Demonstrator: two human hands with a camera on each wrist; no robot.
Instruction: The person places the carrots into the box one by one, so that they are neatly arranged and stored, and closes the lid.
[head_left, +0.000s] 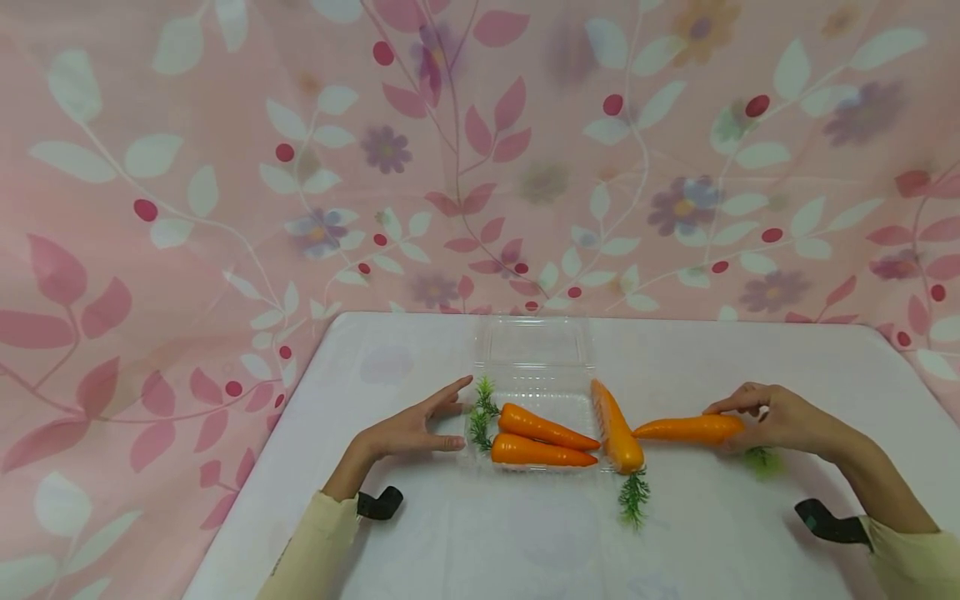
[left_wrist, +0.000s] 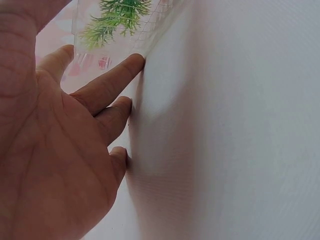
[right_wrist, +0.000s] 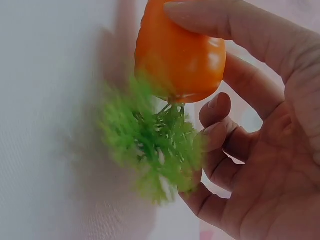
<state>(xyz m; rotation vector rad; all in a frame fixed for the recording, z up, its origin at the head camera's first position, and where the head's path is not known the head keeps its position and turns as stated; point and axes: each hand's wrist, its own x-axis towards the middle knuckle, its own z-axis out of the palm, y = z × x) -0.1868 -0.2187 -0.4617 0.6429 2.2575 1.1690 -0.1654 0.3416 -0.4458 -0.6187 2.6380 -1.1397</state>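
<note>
My right hand (head_left: 776, 421) pinches a toy carrot (head_left: 686, 429) by its thick end, its tip pointing left. In the right wrist view thumb and finger grip the orange body, and its green leaves (right_wrist: 155, 145) hang blurred below. My left hand (head_left: 416, 429) spreads its fingers beside the left edge of a clear plastic box (head_left: 555, 404); whether it touches the box I cannot tell. Two carrots (head_left: 543, 450) lie inside, leaves to the left. Another carrot (head_left: 618, 429) lies at the box's right edge, its leaves toward me. The left wrist view shows straight fingers (left_wrist: 115, 82) near green leaves (left_wrist: 117, 22).
The box's clear lid (head_left: 534, 340) stands open toward the back of the white table (head_left: 525, 542). A pink floral cloth (head_left: 480, 167) hangs behind the table. Black wrist mounts (head_left: 381, 503) sit at both sleeves.
</note>
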